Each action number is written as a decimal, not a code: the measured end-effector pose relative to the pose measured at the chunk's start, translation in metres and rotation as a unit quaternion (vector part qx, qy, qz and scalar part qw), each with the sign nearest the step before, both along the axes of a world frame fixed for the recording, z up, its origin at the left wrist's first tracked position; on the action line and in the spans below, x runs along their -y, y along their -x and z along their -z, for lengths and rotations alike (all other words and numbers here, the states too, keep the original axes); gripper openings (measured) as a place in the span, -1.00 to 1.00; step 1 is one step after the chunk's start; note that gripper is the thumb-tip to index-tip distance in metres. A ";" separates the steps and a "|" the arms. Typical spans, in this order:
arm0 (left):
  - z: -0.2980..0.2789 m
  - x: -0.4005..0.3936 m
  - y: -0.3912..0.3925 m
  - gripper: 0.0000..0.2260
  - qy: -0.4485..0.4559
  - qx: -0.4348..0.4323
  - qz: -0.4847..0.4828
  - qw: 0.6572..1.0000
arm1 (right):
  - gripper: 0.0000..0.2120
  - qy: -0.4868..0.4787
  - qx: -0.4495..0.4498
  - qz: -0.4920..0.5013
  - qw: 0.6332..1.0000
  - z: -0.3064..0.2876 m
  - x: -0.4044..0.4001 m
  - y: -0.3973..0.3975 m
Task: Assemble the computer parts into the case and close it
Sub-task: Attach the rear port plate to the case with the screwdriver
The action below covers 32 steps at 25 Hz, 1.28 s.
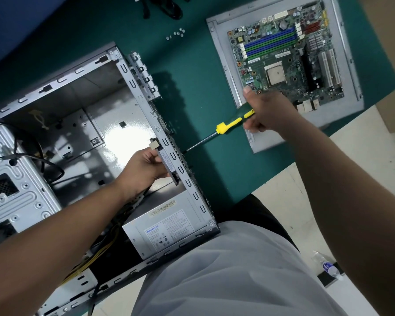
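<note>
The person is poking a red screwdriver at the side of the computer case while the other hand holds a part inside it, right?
Almost. In the head view the screwdriver is green and yellow, not red. The rest holds: the right hand grips its handle with the tip at the outside wall of the computer case, while the left hand holds a flat part against that wall from inside.

A table with a dark green top [192, 71] fills most of the view. Its near right edge runs diagonally. Beyond this edge is a pale floor [281, 185] of light tiles. On the floor at the near right lies a clear plastic bottle [327, 265] with a blue label. At the far right a brown cardboard surface [390, 65] stands beside the table. At the far left there is a blue surface [21, 23]. The light is bright and casts dark shadows on the green top.
</note>
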<state>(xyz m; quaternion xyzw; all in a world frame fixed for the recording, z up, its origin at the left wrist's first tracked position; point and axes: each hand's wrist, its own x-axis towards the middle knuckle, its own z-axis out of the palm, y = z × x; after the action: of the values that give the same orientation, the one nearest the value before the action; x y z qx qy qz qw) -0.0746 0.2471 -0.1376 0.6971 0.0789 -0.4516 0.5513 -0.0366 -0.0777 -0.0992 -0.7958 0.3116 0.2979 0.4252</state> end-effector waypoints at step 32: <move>0.003 -0.004 0.003 -0.94 0.025 0.006 -0.019 0.999 | -0.70 -0.080 0.021 0.035 0.996 -0.008 0.005 0.007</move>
<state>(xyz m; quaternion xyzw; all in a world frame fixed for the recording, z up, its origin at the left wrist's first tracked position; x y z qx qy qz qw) -0.0772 0.2507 -0.1408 0.6841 0.0770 -0.4387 0.5775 -0.0436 -0.0830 -0.0911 -0.7541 0.3053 0.2899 0.5041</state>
